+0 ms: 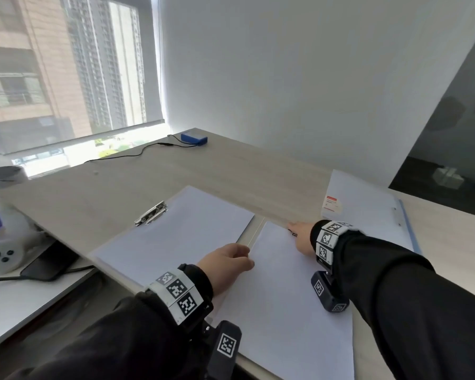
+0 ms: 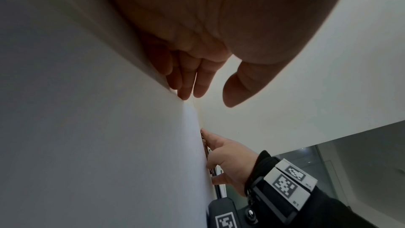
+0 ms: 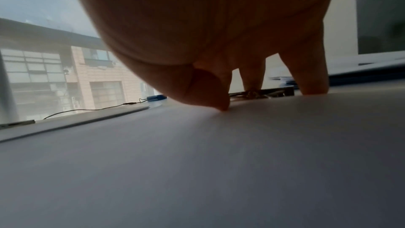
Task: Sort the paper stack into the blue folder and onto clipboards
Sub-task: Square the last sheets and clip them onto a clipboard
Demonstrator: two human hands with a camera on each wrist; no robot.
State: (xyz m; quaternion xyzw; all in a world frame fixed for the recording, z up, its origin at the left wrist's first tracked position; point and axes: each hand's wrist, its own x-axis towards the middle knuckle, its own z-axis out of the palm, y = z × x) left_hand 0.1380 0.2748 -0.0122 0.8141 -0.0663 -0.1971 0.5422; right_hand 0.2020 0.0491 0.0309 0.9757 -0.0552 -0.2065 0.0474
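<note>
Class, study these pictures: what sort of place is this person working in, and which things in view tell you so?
Probably an office, several floors up. A wood-grain desk carries a clipboard with paper and an open blue folder, and the window looks out on tall buildings.

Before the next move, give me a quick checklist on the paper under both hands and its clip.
1. Left hand steadying the paper at its left edge: ok.
2. Right hand at the paper's far edge, fingers on the clip: ok.
3. Clip closed over the paper: cannot tell, hand hides it.
4. Paper flat: ok.
5. Left clipboard already holds paper under its clip: ok.
6. Blue folder open at right: ok.
</note>
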